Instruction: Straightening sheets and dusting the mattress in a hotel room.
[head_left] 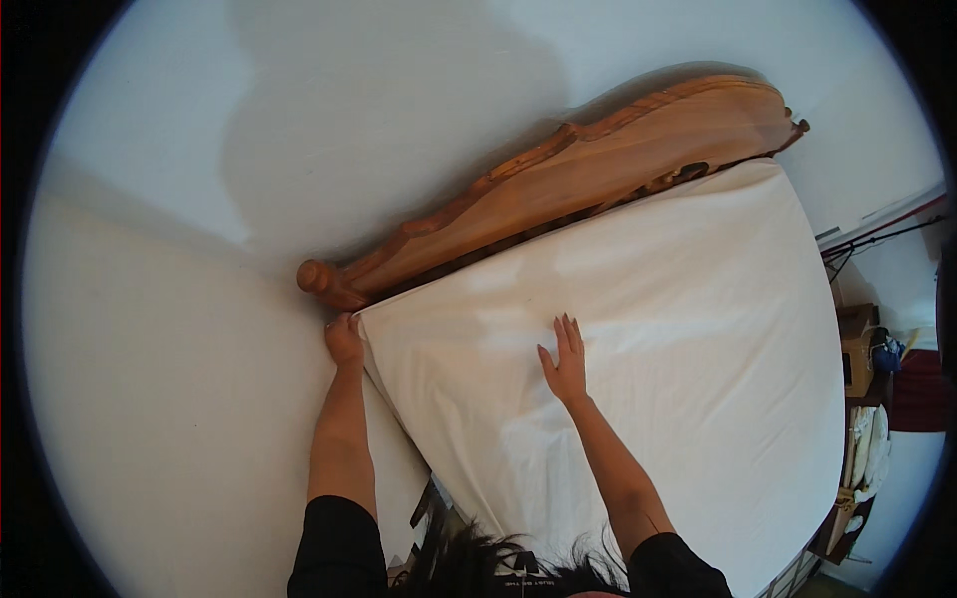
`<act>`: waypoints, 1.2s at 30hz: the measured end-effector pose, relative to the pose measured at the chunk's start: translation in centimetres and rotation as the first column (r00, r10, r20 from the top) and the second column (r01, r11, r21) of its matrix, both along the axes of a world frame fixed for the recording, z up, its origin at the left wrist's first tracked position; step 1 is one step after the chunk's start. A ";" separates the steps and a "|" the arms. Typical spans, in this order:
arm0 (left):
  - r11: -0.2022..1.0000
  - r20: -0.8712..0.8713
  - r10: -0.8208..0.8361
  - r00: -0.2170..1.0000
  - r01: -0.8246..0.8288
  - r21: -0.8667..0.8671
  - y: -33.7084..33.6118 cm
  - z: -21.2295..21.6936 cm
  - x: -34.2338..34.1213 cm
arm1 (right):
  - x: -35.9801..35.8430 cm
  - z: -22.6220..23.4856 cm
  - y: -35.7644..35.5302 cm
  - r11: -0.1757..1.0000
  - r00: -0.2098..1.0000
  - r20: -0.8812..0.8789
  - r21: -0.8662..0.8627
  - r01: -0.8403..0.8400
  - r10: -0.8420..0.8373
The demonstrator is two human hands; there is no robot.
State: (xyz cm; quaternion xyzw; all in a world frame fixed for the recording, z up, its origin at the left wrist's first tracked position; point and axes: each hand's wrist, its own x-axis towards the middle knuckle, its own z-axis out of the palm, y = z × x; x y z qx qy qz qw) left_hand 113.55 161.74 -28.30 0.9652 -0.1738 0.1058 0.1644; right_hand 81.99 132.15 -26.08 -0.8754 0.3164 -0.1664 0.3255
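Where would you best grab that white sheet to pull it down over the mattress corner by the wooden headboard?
Probably at the sheet's corner edge, where the left hand already pinches the white sheet beside the headboard post. Come from the outer side of the bed: the fabric folds over the mattress edge there, giving a free hem. On top it lies flat and taut under the flat right hand, with nothing to pinch.

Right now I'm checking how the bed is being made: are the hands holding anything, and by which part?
The left hand grips the white sheet at its corner by the headboard. The right hand lies flat on it, holding nothing.
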 end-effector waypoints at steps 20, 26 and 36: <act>0.926 -0.246 0.104 0.964 -0.184 -0.328 -2.3 -5.2 -3.3 | 19.3 -2.9 -3.4 0.909 0.927 -0.001 -0.199 -0.367 0.374; 0.902 -0.297 -0.014 0.955 -0.117 -0.416 -4.3 -5.9 -3.6 | 20.4 -4.4 -4.4 0.903 0.919 -0.080 -0.168 -0.394 0.386; 0.811 -0.493 0.029 0.869 -0.309 -0.497 -2.6 -9.0 -1.7 | 21.3 -4.1 -5.7 0.892 0.885 -0.196 -0.081 -0.444 0.423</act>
